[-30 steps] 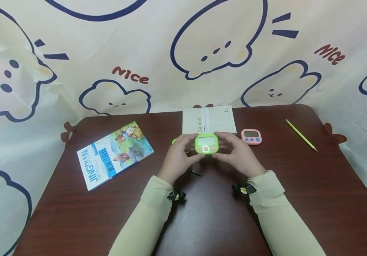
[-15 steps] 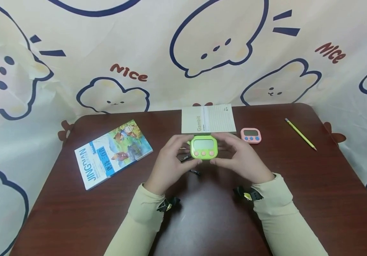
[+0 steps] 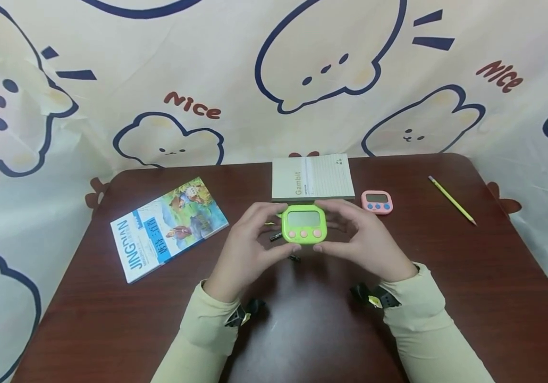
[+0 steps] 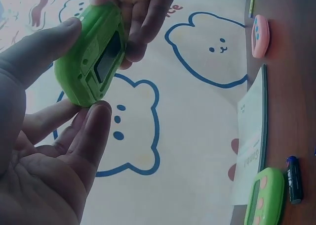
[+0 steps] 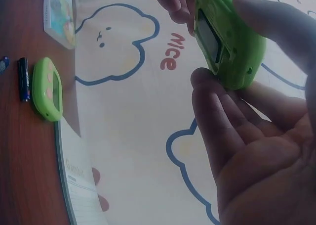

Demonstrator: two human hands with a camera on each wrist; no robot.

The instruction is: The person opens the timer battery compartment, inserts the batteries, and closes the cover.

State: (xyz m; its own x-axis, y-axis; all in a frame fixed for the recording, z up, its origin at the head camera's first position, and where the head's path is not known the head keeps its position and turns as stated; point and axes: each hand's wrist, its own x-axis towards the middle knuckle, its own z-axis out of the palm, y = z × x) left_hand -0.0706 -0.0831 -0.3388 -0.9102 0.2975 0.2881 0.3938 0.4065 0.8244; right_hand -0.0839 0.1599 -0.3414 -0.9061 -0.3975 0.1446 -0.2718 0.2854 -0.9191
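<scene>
Both hands hold a green digital timer [image 3: 304, 225] up above the table, screen and pink buttons toward the head camera. The left hand [image 3: 247, 247] pinches its left side between thumb and fingers. On its right side, the right hand [image 3: 369, 242] grips it the same way. The wrist views show the timer's back, with a dark rectangular patch. A second green timer [image 4: 266, 198] lies on the table, mostly hidden by the left hand in the head view. Beside it is a dark battery [image 4: 295, 180]; another battery [image 3: 295, 258] lies nearer the person.
A pale notebook [image 3: 312, 178] lies at the table's back edge, with a pink timer [image 3: 377, 202] to its right. Farther right is a yellow-green pencil [image 3: 452, 200]. A colourful book [image 3: 168, 229] lies at an angle on the left. A patterned cloth [image 3: 235, 80] hangs behind the table.
Both hands have brought the green timer toward the person, and it looks larger. The battery beside the left hand's fingers has come into clearer view. The grip stays the same.
</scene>
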